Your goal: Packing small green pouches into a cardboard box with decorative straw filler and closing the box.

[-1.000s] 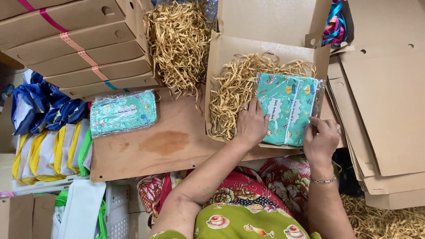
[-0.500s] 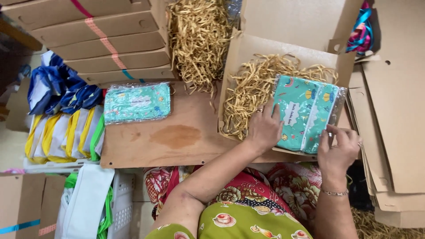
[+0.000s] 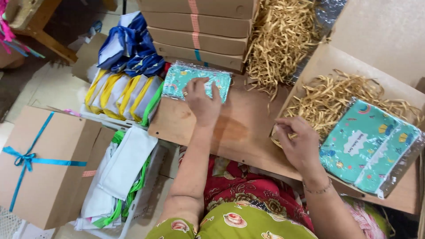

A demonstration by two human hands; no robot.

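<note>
My left hand [image 3: 202, 102] lies on a teal patterned packet in clear wrap [image 3: 196, 80] at the far left end of a wooden board [image 3: 241, 132]; its fingers curl over the packet's near edge. Over at the right, my right hand [image 3: 297, 141] rests on the near left rim of an open cardboard box [image 3: 336, 62], fingers bent, holding nothing that I can see. Inside the box, on tan paper shreds [image 3: 330, 95], lies a larger teal packet in clear wrap [image 3: 371, 148], just right of that hand.
A stack of flat brown boxes with pink tape [image 3: 199, 26] stands behind the board. Loose shreds [image 3: 281, 40] are heaped at the back. On the left are folded cloth bags [image 3: 126, 75], a crate of white cloth [image 3: 121, 177] and a ribboned box [image 3: 42, 166].
My left hand left the packet in the box and reached left onto the small teal packet. My right hand moved from the packet's edge to the box's rim. The camera swung left.
</note>
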